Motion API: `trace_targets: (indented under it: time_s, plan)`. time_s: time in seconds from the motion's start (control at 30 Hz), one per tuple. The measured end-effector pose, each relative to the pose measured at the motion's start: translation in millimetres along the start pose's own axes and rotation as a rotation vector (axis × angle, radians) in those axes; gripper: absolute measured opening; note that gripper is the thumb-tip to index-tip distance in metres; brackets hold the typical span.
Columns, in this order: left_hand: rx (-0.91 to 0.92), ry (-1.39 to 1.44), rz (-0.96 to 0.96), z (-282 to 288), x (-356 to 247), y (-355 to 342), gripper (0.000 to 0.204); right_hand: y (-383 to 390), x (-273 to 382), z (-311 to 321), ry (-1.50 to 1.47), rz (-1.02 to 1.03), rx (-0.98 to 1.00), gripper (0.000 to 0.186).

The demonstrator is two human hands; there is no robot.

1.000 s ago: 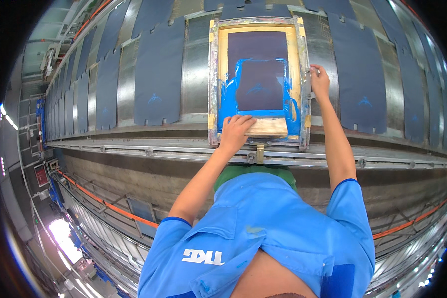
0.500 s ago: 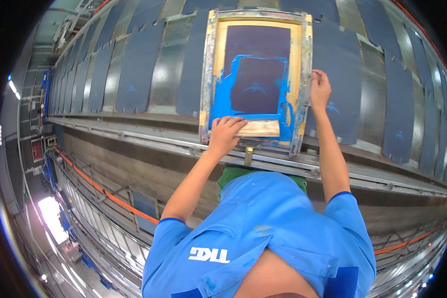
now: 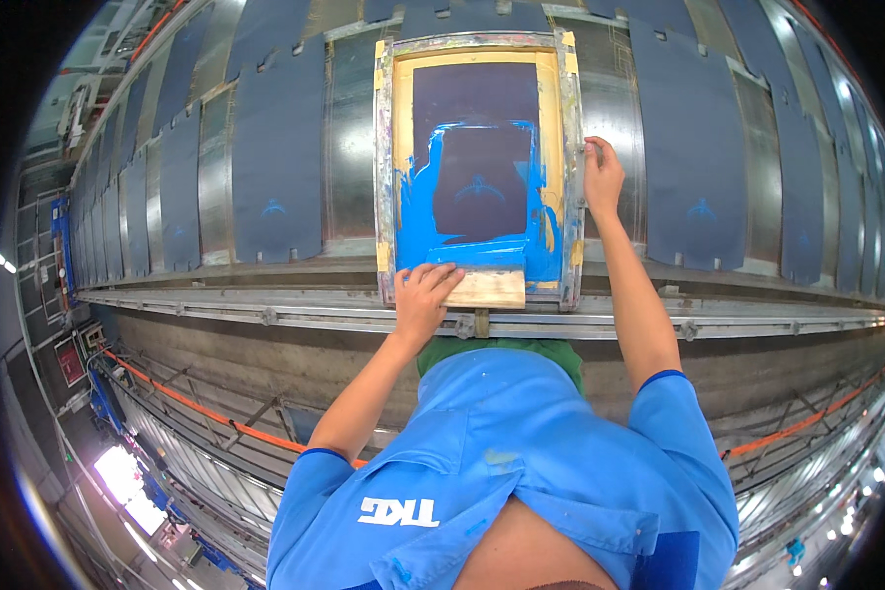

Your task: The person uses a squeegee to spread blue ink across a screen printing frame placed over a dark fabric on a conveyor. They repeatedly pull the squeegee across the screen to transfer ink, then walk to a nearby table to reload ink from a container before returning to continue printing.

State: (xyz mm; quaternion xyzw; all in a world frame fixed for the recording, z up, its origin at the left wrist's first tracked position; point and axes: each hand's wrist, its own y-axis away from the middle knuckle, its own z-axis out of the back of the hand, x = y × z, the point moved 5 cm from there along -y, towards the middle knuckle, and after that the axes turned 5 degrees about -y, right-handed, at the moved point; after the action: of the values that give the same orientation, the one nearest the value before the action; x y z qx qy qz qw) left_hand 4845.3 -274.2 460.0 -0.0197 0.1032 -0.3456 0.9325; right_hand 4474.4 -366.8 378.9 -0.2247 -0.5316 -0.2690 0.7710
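A screen-printing frame [image 3: 384, 147] lies over the row of dark sheets in front of me. Blue ink [image 3: 418, 221] coats the near part and sides of its dark mesh window [image 3: 474, 93], around a rectangle with a faint curved motif. My left hand [image 3: 425, 303] grips the left end of a wooden squeegee [image 3: 494, 288] at the frame's near end. Blue ink lies along the squeegee's far edge. At the frame's right side, my right hand [image 3: 603, 177] is closed with fingertips pinching its outer edge.
Dark grey sheets [image 3: 280, 128] lie side by side on a long metal table, with bare metal strips [image 3: 615, 128] between them. Some sheets, such as the right one [image 3: 686, 177], bear a small blue motif. A metal rail [image 3: 737, 323] runs along the near edge.
The frame has shifted left and straightened, from between two sheets to a spot with bare metal strips at both sides. Both hands and the squeegee moved left with it.
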Motion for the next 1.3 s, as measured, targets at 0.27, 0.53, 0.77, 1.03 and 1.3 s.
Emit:
trace_targets:
  time_s: [0.27,0.53,0.77,1.03,1.3]
  plan:
    - [-0.091,-0.119,-0.020,-8.9,23.4,-48.7,0.049,-2.0,4.9,5.7,0.301,0.065,0.132,0.029]
    - [0.012,-0.018,-0.030,7.9,69.1,-205.5,0.034,26.0,137.9,-30.9,0.512,0.524,0.568,0.037]
    - [-0.031,-0.051,0.002,-10.0,55.8,-163.6,0.036,72.8,93.3,-39.5,0.487,0.507,0.557,0.044]
    - [-0.028,-0.031,0.001,-4.0,32.0,-86.0,0.041,147.6,91.2,-13.2,0.319,0.395,0.612,0.047]
    - [-0.094,-0.040,-0.012,0.5,68.1,-199.8,0.035,42.2,103.6,-47.8,0.290,0.449,0.465,0.032]
